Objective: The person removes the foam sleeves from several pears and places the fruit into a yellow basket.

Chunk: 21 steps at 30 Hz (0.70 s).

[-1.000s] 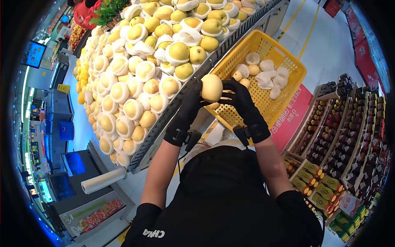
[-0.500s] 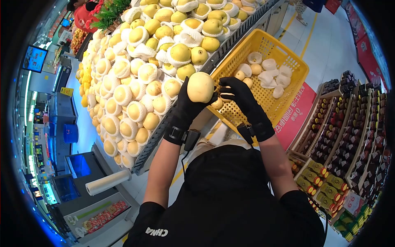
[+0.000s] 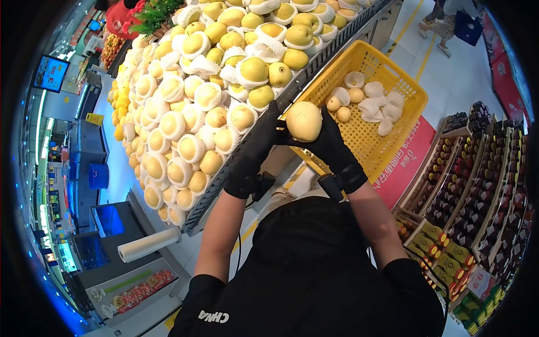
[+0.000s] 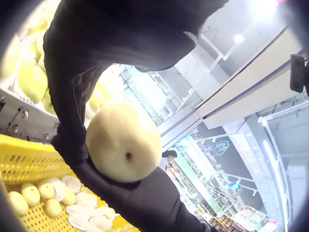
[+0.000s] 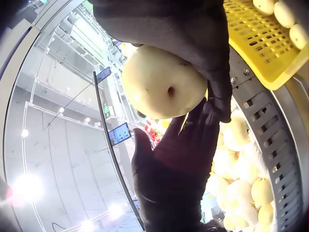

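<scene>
A round, pale yellow pear (image 3: 304,121) with no foam net on it is between my black-gloved hands, in front of the crate's near corner. My right hand (image 3: 332,149) holds it, thumb and fingers curved about its side. Beside the pear, my left hand (image 3: 258,140) has its fingers stretched toward the right hand. In the right wrist view those left fingers (image 5: 186,133) lie fairly straight by the pear's underside, with the thumb spread away. A small dark dimple shows on the pear (image 4: 124,142) in the left wrist view.
A yellow plastic crate (image 3: 418,95) holds several pears (image 3: 343,114) and white foam nets (image 3: 371,108). Left of it slopes a display of many netted pears (image 3: 191,147), edged by a grey slotted rail (image 3: 328,59). Shelves of jars (image 3: 455,174) stand right. A passer-by (image 3: 443,25) is at top right.
The pear has passed from my left hand to my right and shifted right. My left fingers have come off it and straightened. A passer-by has come further into view at top right.
</scene>
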### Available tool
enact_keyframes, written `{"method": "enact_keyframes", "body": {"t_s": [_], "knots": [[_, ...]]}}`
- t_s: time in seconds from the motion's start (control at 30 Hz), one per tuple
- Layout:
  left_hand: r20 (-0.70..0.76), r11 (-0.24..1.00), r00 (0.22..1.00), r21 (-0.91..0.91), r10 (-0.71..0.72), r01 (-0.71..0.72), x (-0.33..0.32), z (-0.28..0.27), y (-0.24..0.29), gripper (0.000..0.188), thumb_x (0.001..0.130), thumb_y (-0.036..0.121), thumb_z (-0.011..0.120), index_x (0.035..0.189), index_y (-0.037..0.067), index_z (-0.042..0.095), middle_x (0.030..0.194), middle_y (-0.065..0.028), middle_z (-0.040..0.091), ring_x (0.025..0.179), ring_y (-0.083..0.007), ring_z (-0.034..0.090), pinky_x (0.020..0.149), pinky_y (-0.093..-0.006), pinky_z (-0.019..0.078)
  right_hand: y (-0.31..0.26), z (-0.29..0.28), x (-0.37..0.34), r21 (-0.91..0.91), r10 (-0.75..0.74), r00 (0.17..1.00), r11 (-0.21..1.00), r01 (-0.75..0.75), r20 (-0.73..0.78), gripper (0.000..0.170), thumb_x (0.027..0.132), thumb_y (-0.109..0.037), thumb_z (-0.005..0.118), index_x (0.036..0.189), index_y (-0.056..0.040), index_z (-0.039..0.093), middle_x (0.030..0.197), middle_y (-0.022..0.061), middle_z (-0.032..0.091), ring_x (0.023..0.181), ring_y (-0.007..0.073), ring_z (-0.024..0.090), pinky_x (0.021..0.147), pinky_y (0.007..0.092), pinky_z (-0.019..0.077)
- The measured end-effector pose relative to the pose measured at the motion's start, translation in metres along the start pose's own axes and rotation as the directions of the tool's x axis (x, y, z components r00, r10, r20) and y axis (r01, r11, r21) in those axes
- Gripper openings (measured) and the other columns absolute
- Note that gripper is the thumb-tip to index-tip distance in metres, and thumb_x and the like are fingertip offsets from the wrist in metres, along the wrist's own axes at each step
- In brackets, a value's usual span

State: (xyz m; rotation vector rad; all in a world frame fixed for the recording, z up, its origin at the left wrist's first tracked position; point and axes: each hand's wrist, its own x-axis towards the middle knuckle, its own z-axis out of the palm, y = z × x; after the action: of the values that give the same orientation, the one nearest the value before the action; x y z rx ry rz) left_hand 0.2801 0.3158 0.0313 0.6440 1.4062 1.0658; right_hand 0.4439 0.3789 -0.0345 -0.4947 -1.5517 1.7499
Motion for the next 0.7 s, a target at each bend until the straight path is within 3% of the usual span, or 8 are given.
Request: {"method": "enact_keyframes", "body": {"t_s": [0.03, 0.23, 0.3, 0.37, 0.43, 0.53, 0.67, 0.7], "knots": [[-0.039, 1.000, 0.999, 0.001, -0.009, 0.009, 0.003, -0.005, 0.000, 0.060, 0.098, 0.055, 0.038, 0.124, 0.002, 0.050, 0.107, -0.0136, 0.061, 0.093, -0.0242, 0.064, 0.080, -0.0347, 0.0558, 0.000, -0.002, 0.000, 0.172, 0.018, 1.000, 0.985, -0.016, -0.012, 0.047, 0.092, -0.019, 0.063, 0.129, -0.0009, 0.041, 0.127, 0.0147, 0.052, 0.110, 0.0243, 0.059, 0.088, 0.0394, 0.0548], [0.005, 0.987, 0.990, -0.086, 0.138, -0.137, 0.018, -0.025, -0.015, 0.042, 0.097, 0.039, 0.049, 0.118, 0.003, 0.051, 0.103, -0.0140, 0.059, 0.088, -0.0221, 0.064, 0.079, -0.0340, 0.0545, 0.008, -0.007, 0.008, 0.012, 0.106, 0.992, 0.994, -0.106, -0.071, 0.033, 0.101, -0.017, 0.044, 0.129, 0.0014, 0.041, 0.118, 0.0132, 0.057, 0.113, 0.0228, 0.057, 0.090, 0.0383, 0.0539], [0.032, 0.982, 0.990, -0.130, 0.141, -0.135, 0.015, -0.021, -0.014, 0.037, 0.097, 0.033, 0.049, 0.119, 0.004, 0.052, 0.101, -0.0101, 0.060, 0.088, -0.0194, 0.062, 0.084, -0.0358, 0.0530, -0.002, -0.009, 0.013, 0.282, 0.255, 0.964, 0.933, -0.225, -0.075, 0.032, 0.099, -0.013, 0.047, 0.128, 0.0011, 0.042, 0.117, 0.0132, 0.058, 0.114, 0.0222, 0.055, 0.093, 0.0362, 0.0517], [0.013, 0.985, 0.990, -0.105, 0.143, -0.141, 0.016, -0.017, -0.015, 0.036, 0.098, 0.032, 0.048, 0.121, 0.004, 0.051, 0.105, -0.0091, 0.059, 0.094, -0.0189, 0.061, 0.086, -0.0345, 0.0520, -0.004, -0.006, 0.011, 0.045, 0.187, 0.973, 0.982, -0.182, -0.134, 0.032, 0.102, -0.019, 0.041, 0.127, 0.0008, 0.045, 0.120, 0.0130, 0.056, 0.113, 0.0217, 0.056, 0.094, 0.0344, 0.0493], [0.030, 0.985, 0.986, -0.056, 0.162, -0.160, 0.011, -0.011, -0.012, 0.039, 0.099, 0.032, 0.047, 0.126, 0.005, 0.049, 0.114, -0.0095, 0.058, 0.104, -0.0204, 0.059, 0.088, -0.0355, 0.0512, -0.008, -0.003, 0.012, 0.094, 0.203, 0.968, 0.977, -0.191, -0.147, 0.036, 0.104, -0.026, 0.036, 0.127, 0.0005, 0.045, 0.122, 0.0143, 0.055, 0.114, 0.0230, 0.055, 0.096, 0.0344, 0.0476], [0.068, 0.980, 0.981, -0.095, 0.181, -0.174, 0.027, -0.027, -0.030, 0.044, 0.099, 0.035, 0.046, 0.130, 0.004, 0.045, 0.121, -0.0132, 0.055, 0.111, -0.0225, 0.056, 0.091, -0.0381, 0.0507, -0.016, 0.000, 0.015, 0.560, 0.361, 0.931, 0.782, -0.272, -0.052, 0.047, 0.104, -0.036, 0.032, 0.132, 0.0002, 0.041, 0.126, 0.0181, 0.053, 0.118, 0.0274, 0.052, 0.098, 0.0370, 0.0461], [0.203, 0.773, 0.968, -0.635, 0.147, 0.016, 0.018, -0.031, -0.023, 0.045, 0.098, 0.034, 0.049, 0.129, 0.002, 0.043, 0.123, -0.0189, 0.053, 0.112, -0.0243, 0.056, 0.094, -0.0378, 0.0502, -0.012, -0.012, 0.015, 0.605, 0.322, 0.947, 0.755, -0.254, -0.003, 0.041, 0.103, -0.035, 0.039, 0.127, -0.0031, 0.047, 0.122, 0.0148, 0.056, 0.105, 0.0250, 0.060, 0.093, 0.0334, 0.0494], [0.119, 0.866, 0.970, -0.484, 0.210, -0.128, 0.016, -0.026, -0.020, 0.047, 0.091, 0.027, 0.062, 0.126, 0.001, 0.043, 0.117, -0.0169, 0.058, 0.105, -0.0237, 0.060, 0.089, -0.0357, 0.0513, -0.017, -0.011, 0.014, 0.599, 0.329, 0.944, 0.761, -0.247, -0.029, 0.049, 0.102, -0.044, 0.036, 0.126, -0.0028, 0.050, 0.118, 0.0138, 0.059, 0.099, 0.0254, 0.063, 0.091, 0.0339, 0.0506]]}}
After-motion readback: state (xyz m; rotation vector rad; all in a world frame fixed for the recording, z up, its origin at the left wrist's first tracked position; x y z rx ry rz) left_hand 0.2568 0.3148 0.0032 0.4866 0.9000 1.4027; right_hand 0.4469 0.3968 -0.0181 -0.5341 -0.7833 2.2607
